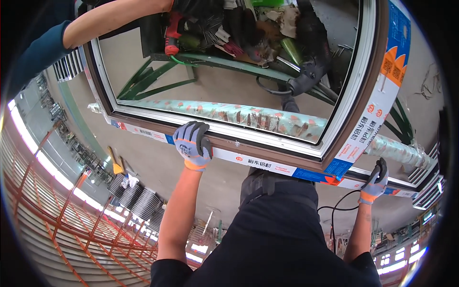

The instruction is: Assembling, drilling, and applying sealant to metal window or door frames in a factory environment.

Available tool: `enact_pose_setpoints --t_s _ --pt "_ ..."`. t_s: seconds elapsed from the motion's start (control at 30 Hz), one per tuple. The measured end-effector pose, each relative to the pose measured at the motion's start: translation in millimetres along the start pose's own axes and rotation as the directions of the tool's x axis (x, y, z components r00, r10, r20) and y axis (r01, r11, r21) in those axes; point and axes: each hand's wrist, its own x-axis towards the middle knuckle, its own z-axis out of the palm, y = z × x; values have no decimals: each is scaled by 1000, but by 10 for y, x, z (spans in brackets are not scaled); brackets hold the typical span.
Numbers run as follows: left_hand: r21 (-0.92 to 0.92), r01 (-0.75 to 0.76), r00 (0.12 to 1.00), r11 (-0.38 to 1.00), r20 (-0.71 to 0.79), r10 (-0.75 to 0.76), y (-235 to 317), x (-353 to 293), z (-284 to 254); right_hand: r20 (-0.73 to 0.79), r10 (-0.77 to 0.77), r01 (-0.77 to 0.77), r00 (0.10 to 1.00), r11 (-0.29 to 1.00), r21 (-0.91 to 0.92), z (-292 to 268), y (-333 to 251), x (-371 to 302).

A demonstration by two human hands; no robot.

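A brown and white aluminium window frame (334, 162) lies before me, its outer edges covered with printed white, blue and orange protective tape. My left hand (192, 144), in a grey glove with an orange cuff, is closed over the near bar of this frame. Farther right, my right hand (377, 182), gloved alike, is closed around the near bar of a second taped frame (399, 185), which shows below the first one's right corner. The fingertips of my right hand are partly hidden. Near that hand a black cable (333, 208) hangs in a loop.
Another person's arm (112, 23) reaches in at the upper left, ending in a black glove (193, 7). Through the frame show a padded, patterned bar (205, 109), a green metal stand (143, 79), a red power tool (172, 36) and a black drill (306, 79) among clutter.
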Motion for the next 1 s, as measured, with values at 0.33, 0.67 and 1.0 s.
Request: enact_pose_setpoints --t_s 0.33,0.67,1.0 --pt "-610 136 885 780 429 182 1481 16 -630 -86 -18 16 996 1000 -23 -278 -133 -150" --pt "-53 111 955 992 282 -92 1432 -733 -851 -150 -102 81 983 987 -141 -563 -90 -553" --pt "-350 535 829 769 390 -400 523 -2760 -374 -175 -45 0 984 968 -251 -706 6 -1199"
